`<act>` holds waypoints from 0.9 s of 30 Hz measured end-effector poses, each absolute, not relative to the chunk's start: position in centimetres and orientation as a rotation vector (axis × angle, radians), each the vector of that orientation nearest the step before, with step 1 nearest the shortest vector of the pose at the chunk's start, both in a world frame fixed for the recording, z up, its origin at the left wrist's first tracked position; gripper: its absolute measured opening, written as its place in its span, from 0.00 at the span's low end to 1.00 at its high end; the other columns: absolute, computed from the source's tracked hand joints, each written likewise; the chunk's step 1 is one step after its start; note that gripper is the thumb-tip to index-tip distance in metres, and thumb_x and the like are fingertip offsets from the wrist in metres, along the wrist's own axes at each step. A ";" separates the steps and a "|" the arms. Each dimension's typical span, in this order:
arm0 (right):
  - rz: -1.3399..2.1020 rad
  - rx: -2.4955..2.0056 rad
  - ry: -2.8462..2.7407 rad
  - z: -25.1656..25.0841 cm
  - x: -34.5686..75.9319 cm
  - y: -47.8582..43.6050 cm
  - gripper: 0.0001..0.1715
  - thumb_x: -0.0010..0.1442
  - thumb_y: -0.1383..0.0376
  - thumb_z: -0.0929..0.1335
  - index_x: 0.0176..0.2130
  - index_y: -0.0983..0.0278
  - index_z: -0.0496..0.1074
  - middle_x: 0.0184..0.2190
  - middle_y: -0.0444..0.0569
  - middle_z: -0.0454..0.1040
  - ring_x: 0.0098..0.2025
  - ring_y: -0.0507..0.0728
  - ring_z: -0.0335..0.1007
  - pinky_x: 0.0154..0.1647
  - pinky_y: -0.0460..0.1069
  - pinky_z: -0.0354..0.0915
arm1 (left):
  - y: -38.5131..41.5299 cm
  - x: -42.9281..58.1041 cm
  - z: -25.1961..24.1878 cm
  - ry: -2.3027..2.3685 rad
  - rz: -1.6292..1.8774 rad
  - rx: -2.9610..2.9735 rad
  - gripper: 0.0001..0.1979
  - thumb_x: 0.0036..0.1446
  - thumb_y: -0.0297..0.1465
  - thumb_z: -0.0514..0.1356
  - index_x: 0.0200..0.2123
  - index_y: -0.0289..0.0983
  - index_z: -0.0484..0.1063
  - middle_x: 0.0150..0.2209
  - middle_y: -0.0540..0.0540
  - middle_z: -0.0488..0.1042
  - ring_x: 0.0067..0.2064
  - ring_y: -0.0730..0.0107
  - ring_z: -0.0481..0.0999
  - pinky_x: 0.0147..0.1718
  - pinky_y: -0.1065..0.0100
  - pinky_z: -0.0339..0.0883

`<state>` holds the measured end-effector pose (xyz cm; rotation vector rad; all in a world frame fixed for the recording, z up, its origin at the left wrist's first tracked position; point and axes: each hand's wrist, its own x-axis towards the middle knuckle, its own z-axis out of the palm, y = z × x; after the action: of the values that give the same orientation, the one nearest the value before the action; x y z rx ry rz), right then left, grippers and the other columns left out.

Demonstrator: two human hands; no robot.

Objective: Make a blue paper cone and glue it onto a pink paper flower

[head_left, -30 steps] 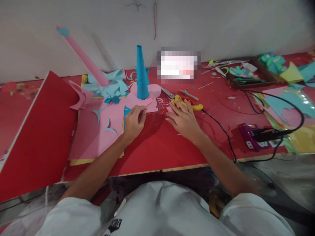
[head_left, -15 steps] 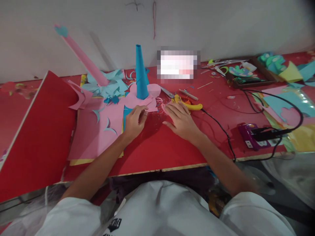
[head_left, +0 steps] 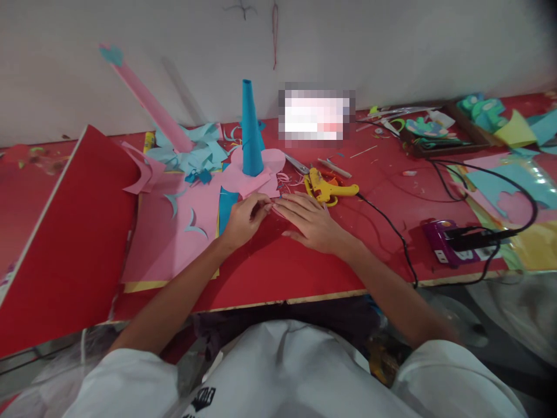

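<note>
Left hand (head_left: 243, 217), fingers curled, pinches a small pale-pink paper scrap (head_left: 275, 205) that lies flat on the red table (head_left: 278, 261), just in front of the upright blue paper cone (head_left: 250, 130). Right hand (head_left: 310, 220), spread flat, rests its fingertips on the scrap's other edge. Yellow glue gun (head_left: 328, 188) lies right of the cone's base.

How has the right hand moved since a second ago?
Yes. The right hand slid left, off the yellow glue gun, which stayed put, and now meets the left hand.
</note>
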<state>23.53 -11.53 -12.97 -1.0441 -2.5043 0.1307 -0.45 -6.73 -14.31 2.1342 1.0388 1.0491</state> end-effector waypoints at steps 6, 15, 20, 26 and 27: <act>0.212 -1.028 -2.455 -12.5 23.6 -11.6 0.41 0.78 0.44 0.55 0.75 0.64 0.62 0.72 0.57 0.69 0.76 0.66 0.60 0.79 0.65 0.54 | -6.9 -0.4 -13.9 1.016 1.085 2.102 0.12 0.73 0.42 0.58 0.42 0.39 0.73 0.33 0.49 0.78 0.33 0.71 0.76 0.35 0.68 0.69; 0.288 -1.143 -1.906 -12.0 24.7 -11.8 0.37 0.78 0.44 0.54 0.74 0.57 0.63 0.70 0.56 0.71 0.73 0.68 0.65 0.75 0.68 0.61 | -6.7 -0.5 -13.6 0.991 1.130 1.965 0.15 0.73 0.45 0.59 0.42 0.39 0.72 0.32 0.50 0.77 0.30 0.74 0.75 0.33 0.71 0.69; 0.440 -1.177 -1.594 -12.5 25.0 -11.0 0.28 0.78 0.47 0.58 0.66 0.51 0.70 0.60 0.53 0.79 0.62 0.65 0.76 0.61 0.63 0.73 | -6.9 -0.5 -13.8 0.971 1.167 1.921 0.13 0.71 0.43 0.62 0.41 0.39 0.72 0.31 0.51 0.76 0.30 0.76 0.76 0.33 0.73 0.71; 0.334 -1.228 -1.930 -14.0 24.3 -10.4 0.19 0.77 0.53 0.63 0.51 0.57 0.79 0.47 0.54 0.83 0.53 0.66 0.76 0.59 0.63 0.70 | -6.5 -0.5 -14.4 1.081 1.123 2.156 0.07 0.72 0.36 0.60 0.43 0.39 0.75 0.37 0.48 0.80 0.37 0.70 0.80 0.40 0.69 0.74; 0.300 -1.247 -1.957 -14.2 24.3 -10.5 0.18 0.77 0.55 0.63 0.49 0.57 0.80 0.43 0.53 0.83 0.50 0.65 0.77 0.56 0.61 0.70 | -6.5 -0.5 -14.5 1.102 1.081 2.230 0.07 0.72 0.35 0.60 0.45 0.39 0.76 0.40 0.46 0.81 0.42 0.67 0.81 0.44 0.66 0.75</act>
<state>24.28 -10.49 -14.20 -1.2468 -1.9570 0.2997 -0.52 -6.48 -14.54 2.2305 1.1018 1.0811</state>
